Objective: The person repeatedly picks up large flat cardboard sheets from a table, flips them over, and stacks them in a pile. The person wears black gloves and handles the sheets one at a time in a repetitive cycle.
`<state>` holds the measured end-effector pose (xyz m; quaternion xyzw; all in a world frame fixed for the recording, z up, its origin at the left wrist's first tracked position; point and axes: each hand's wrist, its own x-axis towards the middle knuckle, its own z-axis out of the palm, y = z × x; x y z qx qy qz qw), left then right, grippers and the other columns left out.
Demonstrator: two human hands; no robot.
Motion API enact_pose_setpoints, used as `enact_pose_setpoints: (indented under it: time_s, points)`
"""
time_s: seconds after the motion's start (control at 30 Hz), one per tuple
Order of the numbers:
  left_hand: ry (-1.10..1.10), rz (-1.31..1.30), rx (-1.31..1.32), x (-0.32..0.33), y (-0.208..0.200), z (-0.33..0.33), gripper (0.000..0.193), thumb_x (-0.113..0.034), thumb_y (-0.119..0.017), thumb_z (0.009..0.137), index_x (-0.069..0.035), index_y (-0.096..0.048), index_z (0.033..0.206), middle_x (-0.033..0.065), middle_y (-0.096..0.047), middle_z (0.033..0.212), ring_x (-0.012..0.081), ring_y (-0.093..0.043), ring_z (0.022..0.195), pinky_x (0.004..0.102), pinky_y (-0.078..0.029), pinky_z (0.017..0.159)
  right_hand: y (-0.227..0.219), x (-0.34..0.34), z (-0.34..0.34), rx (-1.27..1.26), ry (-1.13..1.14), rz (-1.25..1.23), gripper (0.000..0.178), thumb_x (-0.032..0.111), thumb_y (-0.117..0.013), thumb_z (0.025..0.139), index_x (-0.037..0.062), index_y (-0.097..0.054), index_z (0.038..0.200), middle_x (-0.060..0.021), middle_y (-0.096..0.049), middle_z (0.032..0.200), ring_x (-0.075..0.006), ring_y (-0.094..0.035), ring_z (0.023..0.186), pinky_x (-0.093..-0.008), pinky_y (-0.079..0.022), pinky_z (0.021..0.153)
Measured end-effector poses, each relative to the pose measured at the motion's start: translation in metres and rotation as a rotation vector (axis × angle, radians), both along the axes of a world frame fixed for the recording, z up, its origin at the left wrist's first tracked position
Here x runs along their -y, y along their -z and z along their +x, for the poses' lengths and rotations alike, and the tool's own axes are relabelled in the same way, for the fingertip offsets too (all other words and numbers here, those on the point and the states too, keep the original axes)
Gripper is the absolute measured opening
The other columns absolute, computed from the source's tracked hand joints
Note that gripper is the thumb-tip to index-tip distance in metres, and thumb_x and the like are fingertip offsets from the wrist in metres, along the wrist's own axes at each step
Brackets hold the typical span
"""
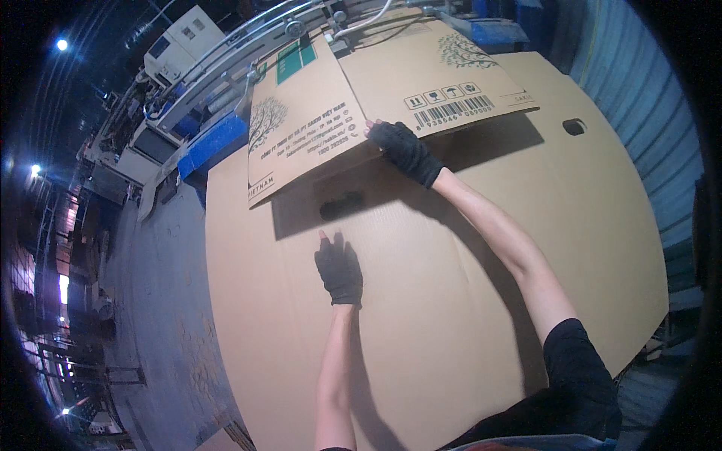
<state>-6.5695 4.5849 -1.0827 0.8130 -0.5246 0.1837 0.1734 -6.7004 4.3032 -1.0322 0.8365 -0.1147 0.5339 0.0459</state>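
A printed cardboard box blank [301, 124], with green and black markings, slants down from the machine over a large plain cardboard sheet [421, 316]. My right hand [406, 150], in a black fingerless glove, is closed on the near edge of the blank, by the slot between its two flaps. That edge is raised and casts a shadow on the sheet below. Lower and to the left, my left hand [340, 269], gloved the same way, is just above or on the plain sheet with its fingers stretched forward. It holds nothing.
A machine with metal rails and rollers [295, 28] runs along the far side, with a blue part [214, 146] at its left. The plain sheet has an oval hand hole [575, 127] at right. Corrugated wall panels [632, 113] stand close on the right; grey floor [162, 301] lies left.
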Motion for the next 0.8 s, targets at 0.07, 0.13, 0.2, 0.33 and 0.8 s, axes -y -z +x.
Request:
enact_pose_setpoints:
  time_s: [0.07, 0.13, 0.2, 0.33, 0.8]
  points:
    - [0.048, -0.062, 0.019, -0.012, -0.001, -0.001, 0.041, -0.022, -0.053, 0.095, -0.007, -0.054, 0.134, 0.0235, -0.047, 0.138, 0.0363, -0.055, 0.098, 0.0448, -0.046, 0.084, 0.007, 0.000, 0.004, 0.017, 0.100, -0.106, 0.047, 0.004, -0.051, 0.087, 0.0110, -0.050, 0.133, -0.0119, -0.051, 0.140, -0.0272, -0.049, 0.130, -0.0440, -0.040, 0.104]
    - [0.133, -0.122, -0.028, -0.025, -0.006, -0.005, 0.040, -0.020, -0.055, 0.094, -0.006, -0.055, 0.132, 0.0243, -0.051, 0.133, 0.0363, -0.055, 0.096, 0.0451, -0.046, 0.082, 0.013, 0.001, 0.008, -0.040, 0.226, -0.152, 0.043, 0.010, -0.052, 0.087, 0.0113, -0.051, 0.130, -0.0113, -0.050, 0.141, -0.0274, -0.051, 0.127, -0.0484, -0.041, 0.100]
    - [0.175, -0.134, -0.110, -0.039, -0.012, -0.013, 0.041, -0.012, -0.058, 0.090, -0.006, -0.056, 0.131, 0.0234, -0.052, 0.130, 0.0370, -0.053, 0.098, 0.0465, -0.044, 0.084, 0.016, 0.002, 0.012, -0.064, 0.322, -0.205, 0.040, 0.015, -0.051, 0.087, 0.0113, -0.052, 0.127, -0.0119, -0.050, 0.141, -0.0282, -0.051, 0.126, -0.0527, -0.040, 0.100]
    - [0.200, -0.134, -0.162, -0.071, -0.016, -0.027, 0.040, -0.007, -0.059, 0.086, -0.004, -0.058, 0.126, 0.0234, -0.053, 0.125, 0.0383, -0.052, 0.094, 0.0473, -0.043, 0.081, 0.020, -0.004, 0.015, -0.120, 0.433, -0.169, 0.038, 0.021, -0.046, 0.090, 0.0125, -0.050, 0.127, -0.0141, -0.047, 0.143, -0.0299, -0.045, 0.132, -0.0621, -0.029, 0.106]
    - [0.206, -0.090, -0.220, -0.161, -0.008, -0.063, 0.037, -0.003, -0.054, 0.086, 0.000, -0.058, 0.123, 0.0259, -0.055, 0.124, 0.0397, -0.054, 0.094, 0.0480, -0.044, 0.083, 0.078, -0.215, -0.020, -0.494, 0.607, 0.594, 0.076, 0.048, -0.050, 0.093, 0.0223, -0.017, 0.156, -0.0204, -0.019, 0.159, -0.0345, -0.024, 0.146, -0.0634, -0.012, 0.112]
